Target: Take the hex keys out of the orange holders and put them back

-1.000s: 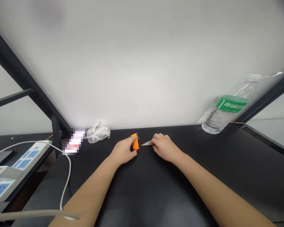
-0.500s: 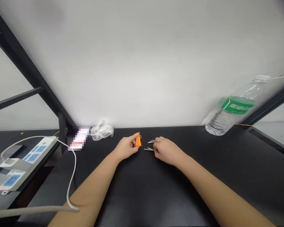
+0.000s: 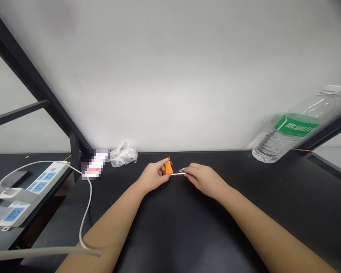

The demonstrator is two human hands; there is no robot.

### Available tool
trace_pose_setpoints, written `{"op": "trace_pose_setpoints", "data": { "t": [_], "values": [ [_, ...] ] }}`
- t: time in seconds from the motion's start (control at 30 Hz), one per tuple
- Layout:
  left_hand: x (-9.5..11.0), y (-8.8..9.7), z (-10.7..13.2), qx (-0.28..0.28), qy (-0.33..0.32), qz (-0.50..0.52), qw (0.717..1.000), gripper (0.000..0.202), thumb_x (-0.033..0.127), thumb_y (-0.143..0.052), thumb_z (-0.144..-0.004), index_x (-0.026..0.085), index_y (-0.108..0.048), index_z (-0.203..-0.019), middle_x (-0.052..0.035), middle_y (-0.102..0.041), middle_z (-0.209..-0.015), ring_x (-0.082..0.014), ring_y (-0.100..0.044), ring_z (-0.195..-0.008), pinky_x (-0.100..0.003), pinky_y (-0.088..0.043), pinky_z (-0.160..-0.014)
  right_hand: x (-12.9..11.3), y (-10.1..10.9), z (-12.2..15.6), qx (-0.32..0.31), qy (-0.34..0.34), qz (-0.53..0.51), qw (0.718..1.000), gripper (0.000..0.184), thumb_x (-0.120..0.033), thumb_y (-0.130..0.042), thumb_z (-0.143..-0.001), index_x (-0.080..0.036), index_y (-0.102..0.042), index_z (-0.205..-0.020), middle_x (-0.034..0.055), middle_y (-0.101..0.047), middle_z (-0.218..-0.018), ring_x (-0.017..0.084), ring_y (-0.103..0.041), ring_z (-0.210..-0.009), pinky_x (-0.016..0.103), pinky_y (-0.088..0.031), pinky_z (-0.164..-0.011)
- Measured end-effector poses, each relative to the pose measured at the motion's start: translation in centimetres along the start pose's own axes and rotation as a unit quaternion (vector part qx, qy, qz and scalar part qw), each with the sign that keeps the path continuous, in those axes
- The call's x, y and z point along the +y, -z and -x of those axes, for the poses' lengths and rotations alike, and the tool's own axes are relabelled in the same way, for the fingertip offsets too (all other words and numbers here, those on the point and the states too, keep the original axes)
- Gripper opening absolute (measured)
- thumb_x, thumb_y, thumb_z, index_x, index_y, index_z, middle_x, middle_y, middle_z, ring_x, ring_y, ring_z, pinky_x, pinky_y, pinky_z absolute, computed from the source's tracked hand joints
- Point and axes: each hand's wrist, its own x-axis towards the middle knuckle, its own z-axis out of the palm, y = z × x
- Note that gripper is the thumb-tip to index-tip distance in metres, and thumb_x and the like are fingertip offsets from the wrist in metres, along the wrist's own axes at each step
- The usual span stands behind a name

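Note:
Between the thumb and fingers of my left hand (image 3: pixel 155 175) is an orange hex key holder (image 3: pixel 168 168), with small metal keys showing along its edges. My right hand (image 3: pixel 204 178) is closed in a pinch on a thin, bright hex key (image 3: pixel 177 174), which lies level and reaches left to the holder's lower corner by my left thumb. Whether its tip is inside the holder I cannot make out. Other short metal keys (image 3: pixel 182 170) show just beside my right fingertips; my fingers partly hide them.
A large water bottle (image 3: pixel 297 124) with a green label leans at the back right. Along the wall at left are a crumpled clear plastic bag (image 3: pixel 123 154) and a blurred-out bright object (image 3: pixel 96 165). A white power strip (image 3: pixel 31 193) and cable (image 3: pixel 86 212) occupy the left side.
My right hand has brought the hex key left and slightly up, so it now meets the orange holder. The holder is still in my left hand, a little further right in view.

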Motion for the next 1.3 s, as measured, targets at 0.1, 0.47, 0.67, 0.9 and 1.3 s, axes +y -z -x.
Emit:
{"op": "trace_pose_setpoints", "data": {
  "t": [0.1, 0.47, 0.67, 0.9, 1.3],
  "values": [
    [0.1, 0.2, 0.0, -0.003, -0.006, 0.009, 1.0, 0.066, 0.03, -0.068, -0.085, 0.026, -0.051, -0.148, 0.0032, -0.067, -0.083, -0.0099, -0.058, -0.063, -0.024, -0.051, -0.065, 0.4, 0.2, 0.2, 0.008, -0.009, -0.015, 1.0, 0.025, -0.028, -0.047, -0.104, -0.025, -0.07, -0.114, 0.0056, -0.069, -0.098, 0.018, -0.066, -0.08, 0.032, -0.053, -0.075],
    [2.5, 0.4, 0.6, -0.023, -0.047, -0.113, 0.992, 0.049, 0.027, -0.069, -0.082, 0.028, -0.061, -0.131, 0.0033, -0.069, -0.083, -0.0126, -0.062, -0.066, -0.024, -0.048, -0.067, -0.2, 0.6, 0.3, -0.002, -0.022, -0.099, 0.995, 0.023, -0.029, -0.051, -0.101, -0.025, -0.073, -0.107, 0.0044, -0.064, -0.087, 0.017, -0.061, -0.075, 0.032, -0.049, -0.07],
    [4.3, -0.2, 1.0, -0.016, -0.115, -0.206, 0.972, 0.019, 0.029, -0.07, -0.079, 0.024, -0.061, -0.095, 0.0026, -0.065, -0.076, -0.014, -0.059, -0.066, -0.024, -0.039, -0.061, -1.7, -0.8, -0.2, -0.111, -0.203, -0.393, 0.89, 0.024, -0.042, -0.062, -0.094, -0.02, -0.071, -0.092, 0.0009, -0.062, -0.076, 0.013, -0.058, -0.056, 0.027, -0.048, -0.05],
    [4.7, 0.0, 1.0, -0.012, -0.108, -0.195, 0.975, 0.017, 0.028, -0.068, -0.08, 0.024, -0.054, -0.09, 0.0052, -0.062, -0.072, -0.0118, -0.053, -0.061, -0.023, -0.035, -0.059, -1.5, -1.3, -0.3, -0.107, -0.221, -0.554, 0.795, 0.03, -0.044, -0.076, -0.085, -0.015, -0.073, -0.094, 0.0009, -0.064, -0.067, 0.014, -0.061, -0.059, 0.03, -0.055, -0.063],
    [3.5, -0.1, 0.6, -0.047, -0.065, -0.161, 0.984, 0.025, 0.041, -0.073, -0.083, 0.025, -0.057, -0.093, 0.0067, -0.058, -0.067, -0.0121, -0.052, -0.059, -0.024, -0.035, -0.057, 0.9, -1.2, 0.1, 0.034, -0.144, -0.151, 0.977, 0.021, -0.039, -0.061, -0.095, -0.023, -0.074, -0.094, 0.0062, -0.065, -0.093, 0.021, -0.063, -0.083, 0.038, -0.053, -0.078]
  ]
}}
